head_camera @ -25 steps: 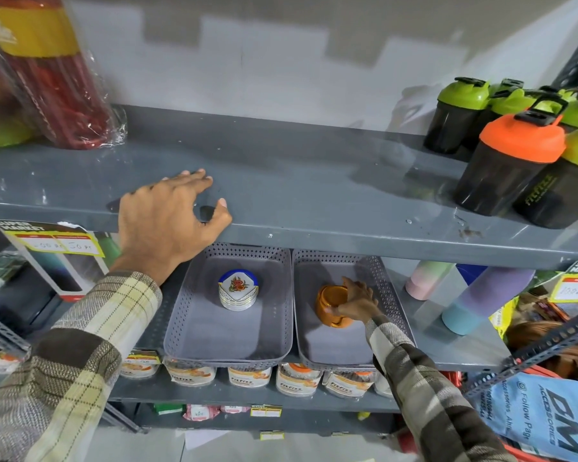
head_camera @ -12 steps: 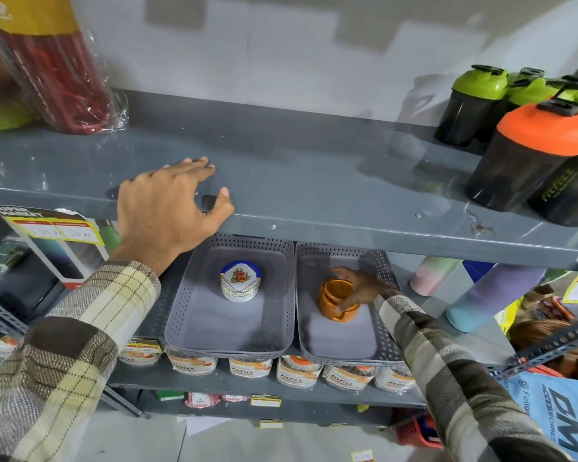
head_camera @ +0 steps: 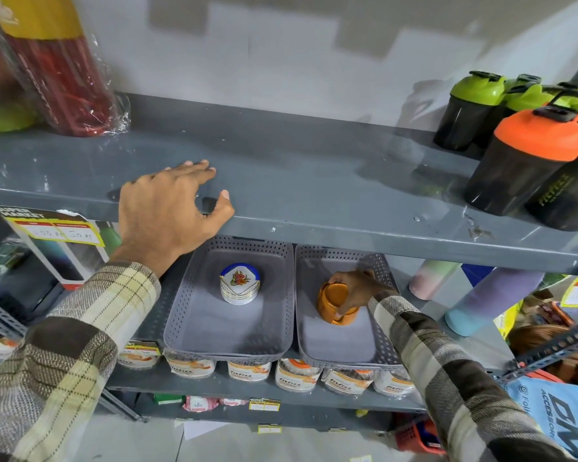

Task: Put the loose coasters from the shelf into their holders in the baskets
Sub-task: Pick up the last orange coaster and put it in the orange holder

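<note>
Two grey perforated baskets sit side by side on the lower shelf. The left basket (head_camera: 181,308) holds a white coaster set with a flower print and blue rim (head_camera: 239,284), standing in its holder. In the right basket (head_camera: 341,345) is an orange holder with orange coasters (head_camera: 333,303). My right hand (head_camera: 357,288) grips the top of that orange stack, fingers wrapped around it. My left hand (head_camera: 171,208) rests flat on the front edge of the grey upper shelf (head_camera: 314,181), fingers spread, holding nothing.
Black shaker bottles with green lids (head_camera: 471,108) and one with an orange lid (head_camera: 528,158) crowd the upper shelf's right end. A wrapped red bottle (head_camera: 60,75) stands at its left. Pastel bottles (head_camera: 491,295) lie right of the baskets; labelled tubs (head_camera: 247,370) sit below them.
My right hand has shifted on the orange coaster stack, now gripping it from the top and side. The left hand stays on the upper shelf edge.
</note>
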